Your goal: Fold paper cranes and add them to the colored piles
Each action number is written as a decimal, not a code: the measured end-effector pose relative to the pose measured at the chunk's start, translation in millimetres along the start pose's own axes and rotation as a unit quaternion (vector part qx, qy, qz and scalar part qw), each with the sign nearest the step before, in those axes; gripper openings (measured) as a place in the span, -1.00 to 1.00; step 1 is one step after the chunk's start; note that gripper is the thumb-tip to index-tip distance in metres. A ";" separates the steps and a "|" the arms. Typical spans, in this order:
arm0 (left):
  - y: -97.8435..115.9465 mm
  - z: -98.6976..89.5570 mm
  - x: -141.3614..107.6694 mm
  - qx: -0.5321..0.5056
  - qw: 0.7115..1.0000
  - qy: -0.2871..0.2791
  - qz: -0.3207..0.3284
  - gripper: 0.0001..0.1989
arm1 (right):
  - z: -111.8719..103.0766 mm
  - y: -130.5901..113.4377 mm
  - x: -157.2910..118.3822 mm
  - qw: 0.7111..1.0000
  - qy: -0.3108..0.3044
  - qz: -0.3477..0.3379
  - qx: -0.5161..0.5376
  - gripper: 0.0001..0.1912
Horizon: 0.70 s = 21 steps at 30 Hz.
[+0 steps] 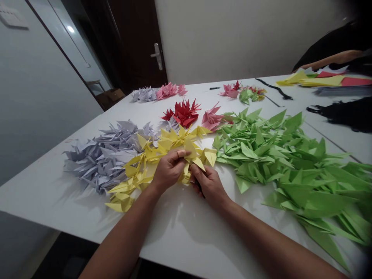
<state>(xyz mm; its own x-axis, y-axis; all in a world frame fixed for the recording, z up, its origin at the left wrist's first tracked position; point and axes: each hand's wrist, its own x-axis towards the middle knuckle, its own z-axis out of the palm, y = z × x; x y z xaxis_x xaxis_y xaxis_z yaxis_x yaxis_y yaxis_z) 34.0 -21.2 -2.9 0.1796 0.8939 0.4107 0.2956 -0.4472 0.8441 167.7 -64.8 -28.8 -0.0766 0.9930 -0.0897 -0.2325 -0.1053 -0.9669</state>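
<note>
My left hand (171,169) is closed, its thumb and forefinger pinching a yellow origami piece (190,149) with pointed flaps. From the other side my right hand (209,185) is closed at the lower edge of the same piece. A slim dark thing shows under the right fingers; its kind cannot be made out. Around and behind both hands lie more yellow folded papers (136,176). A heap of pale lilac folded papers (101,159) spreads to the left, and a big heap of green ones (270,155) to the right.
Red origami (184,113) and pink origami (212,117) sit beyond the yellow ones. Smaller coloured clusters, a dark pen-like stick (215,88) and a black cord (274,88) lie farther back. At far right, a person's arm (334,59) is near coloured sheets (319,80) on the white table (174,232).
</note>
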 end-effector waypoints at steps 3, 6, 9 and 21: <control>-0.7 0.3 1.1 -0.062 0.996 0.014 -0.057 -0.76 | -0.5 -0.5 0.4 1.000 -0.012 -0.003 0.023 -0.47; 0.1 -0.1 2.5 -0.098 0.991 0.025 -0.092 -0.73 | -1.4 0.3 1.1 0.999 -0.025 -0.007 0.037 -0.48; 1.4 -0.7 3.5 -0.109 0.989 0.041 -0.093 -0.73 | -2.4 1.8 1.9 0.998 -0.036 -0.010 0.040 -0.50; -0.3 -0.2 -1.6 -0.003 0.998 0.023 0.061 -0.76 | -2.4 1.5 3.0 1.000 -0.020 -0.014 0.004 -0.54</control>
<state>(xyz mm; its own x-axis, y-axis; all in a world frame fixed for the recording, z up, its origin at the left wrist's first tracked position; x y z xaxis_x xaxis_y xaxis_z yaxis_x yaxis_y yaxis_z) 33.5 -22.5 -3.7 0.1696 0.8335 0.5258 0.2689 -0.5524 0.7890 169.4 -61.8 -31.0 -0.1089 0.9926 -0.0531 -0.2426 -0.0783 -0.9670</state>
